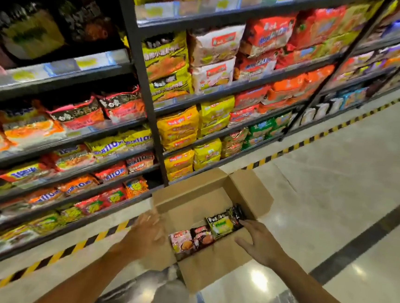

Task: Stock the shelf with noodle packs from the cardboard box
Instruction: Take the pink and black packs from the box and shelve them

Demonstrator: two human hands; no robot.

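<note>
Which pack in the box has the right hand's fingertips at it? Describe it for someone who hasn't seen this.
Find the open cardboard box on the floor beside the shelves. A row of noodle packs lies inside; the right hand reaches toward the row's far end. The yellow-green pack there has a black top band, unlike the pink pack and red-black pack nearer.

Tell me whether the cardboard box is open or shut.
Open: the box has its flaps folded outward, and noodle packs show inside.
</note>
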